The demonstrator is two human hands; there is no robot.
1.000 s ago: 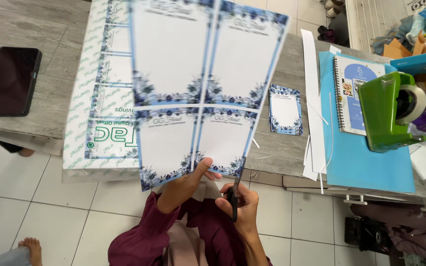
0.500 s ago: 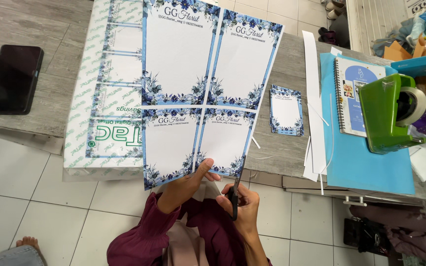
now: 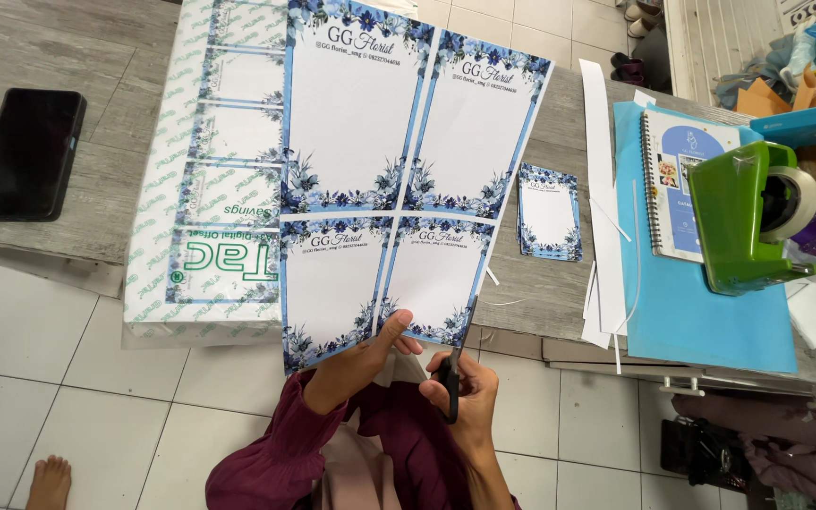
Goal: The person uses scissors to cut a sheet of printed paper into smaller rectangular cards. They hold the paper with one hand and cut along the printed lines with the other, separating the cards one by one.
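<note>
My left hand (image 3: pixel 363 361) pinches the near edge of a large printed sheet (image 3: pixel 399 179), white with several blue-flowered card panels. The sheet hangs tilted in the air over the table. My right hand (image 3: pixel 469 401) grips black-handled scissors (image 3: pixel 452 378), whose blades point up along the sheet's right near edge. Both hands sit close together below the table's front edge, above my maroon sleeves.
A wrapped paper ream (image 3: pixel 205 189) lies under the sheet on the grey table (image 3: pixel 87 57). A black phone (image 3: pixel 25 156) lies at left. A small stack of cut cards (image 3: pixel 550 212), white paper strips (image 3: pixel 602 179), a blue folder (image 3: pixel 701 321), a spiral notebook (image 3: pixel 677 179) and a green tape dispenser (image 3: pixel 748 212) sit at right.
The sheet has dropped lower and nearer in view, so its top edge and upper panels now show. Both hands keep their grip at the sheet's near edge.
</note>
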